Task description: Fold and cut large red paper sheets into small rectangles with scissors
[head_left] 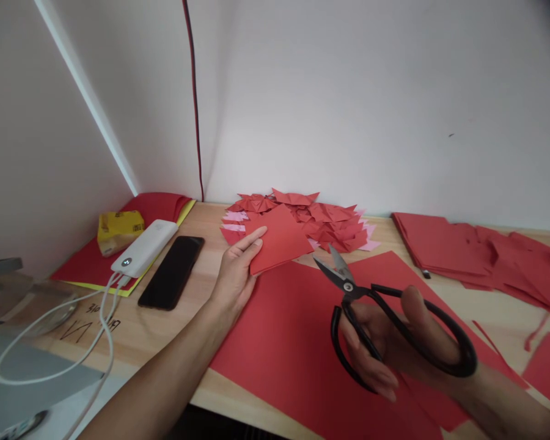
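Observation:
Between thumb and fingers, my left hand pinches a folded red paper, roughly square and tilted above the table. My right hand has its fingers through the black handles of a pair of scissors. Their metal blades are parted and point up and left, close to the folded paper's right side but apart from it. Beneath both hands lies a large red paper sheet. Just behind the folded paper is a pile of folded red paper pieces, with some pink ones at its edges.
At the right, a stack of red paper and loose scraps lie along the wall. On the left are a phone, a white power bank with cables, a yellow-wrapped packet and red and yellow sheets.

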The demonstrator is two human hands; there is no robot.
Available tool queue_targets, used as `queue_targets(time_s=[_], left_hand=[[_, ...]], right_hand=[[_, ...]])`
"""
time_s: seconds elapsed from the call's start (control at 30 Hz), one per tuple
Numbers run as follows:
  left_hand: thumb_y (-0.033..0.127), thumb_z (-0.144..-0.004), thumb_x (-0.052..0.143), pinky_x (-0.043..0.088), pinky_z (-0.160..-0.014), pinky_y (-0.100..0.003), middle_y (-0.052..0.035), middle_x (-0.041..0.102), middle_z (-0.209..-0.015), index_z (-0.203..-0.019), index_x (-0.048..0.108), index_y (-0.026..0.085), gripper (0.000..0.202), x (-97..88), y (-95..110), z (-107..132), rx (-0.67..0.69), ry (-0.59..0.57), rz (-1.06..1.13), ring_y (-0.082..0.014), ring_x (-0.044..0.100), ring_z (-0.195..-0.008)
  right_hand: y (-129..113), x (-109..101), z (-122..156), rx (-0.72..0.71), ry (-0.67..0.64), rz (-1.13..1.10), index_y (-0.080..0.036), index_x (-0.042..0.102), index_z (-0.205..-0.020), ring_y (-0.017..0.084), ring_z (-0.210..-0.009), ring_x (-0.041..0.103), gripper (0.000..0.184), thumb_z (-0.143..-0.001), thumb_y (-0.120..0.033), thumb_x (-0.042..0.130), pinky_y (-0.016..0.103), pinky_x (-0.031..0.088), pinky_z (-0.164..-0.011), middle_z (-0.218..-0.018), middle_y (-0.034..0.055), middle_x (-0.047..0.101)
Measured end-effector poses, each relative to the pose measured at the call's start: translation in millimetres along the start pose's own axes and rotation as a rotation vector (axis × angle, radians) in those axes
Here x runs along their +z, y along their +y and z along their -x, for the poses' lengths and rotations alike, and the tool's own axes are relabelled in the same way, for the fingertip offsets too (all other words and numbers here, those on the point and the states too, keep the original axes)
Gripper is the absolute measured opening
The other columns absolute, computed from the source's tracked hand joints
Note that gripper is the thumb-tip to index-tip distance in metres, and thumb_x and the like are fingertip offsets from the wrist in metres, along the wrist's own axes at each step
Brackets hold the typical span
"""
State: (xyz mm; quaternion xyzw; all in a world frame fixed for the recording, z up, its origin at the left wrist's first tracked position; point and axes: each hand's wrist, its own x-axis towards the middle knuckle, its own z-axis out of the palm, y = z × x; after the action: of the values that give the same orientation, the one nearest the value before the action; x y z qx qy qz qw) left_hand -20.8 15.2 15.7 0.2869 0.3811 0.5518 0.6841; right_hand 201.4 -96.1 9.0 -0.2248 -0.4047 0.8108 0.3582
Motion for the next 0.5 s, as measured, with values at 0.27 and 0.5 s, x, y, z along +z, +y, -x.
queue_targets(time_s=[0.27, 0.5], left_hand=[[0.014, -0.075, 0.073, 0.052, -0.095, -0.032, -0.0125, 0.076, -0.1, -0.107, 0.074, 0.014, 0.033, -0.4, -1.1, 0.3, 0.001, -0.011, -0.011, -0.0201, 0.071, -0.098], [0.016, -0.076, 0.075, 0.05, -0.098, -0.035, -0.0124, 0.076, -0.104, -0.111, 0.073, 0.015, 0.036, -1.3, -3.2, 1.0, 0.0, -0.065, -0.015, -0.0213, 0.069, -0.102]], right_hand=[[-5.4, -0.2, -0.6, 0.058, 0.027, 0.053, -0.018, 0.062, -0.085, 0.016, -0.041, 0.044, 0.085, -0.069, -0.092, 0.023, 0.027, 0.037, -0.046, -0.051, 0.0002, 0.048], [-3.6, 2.5, -2.4, 0.016, 0.006, 0.019, -0.018, 0.062, -0.087, 0.015, -0.041, 0.044, 0.081, -0.074, -0.089, 0.025, 0.027, 0.037, -0.047, -0.051, -0.0004, 0.049]])
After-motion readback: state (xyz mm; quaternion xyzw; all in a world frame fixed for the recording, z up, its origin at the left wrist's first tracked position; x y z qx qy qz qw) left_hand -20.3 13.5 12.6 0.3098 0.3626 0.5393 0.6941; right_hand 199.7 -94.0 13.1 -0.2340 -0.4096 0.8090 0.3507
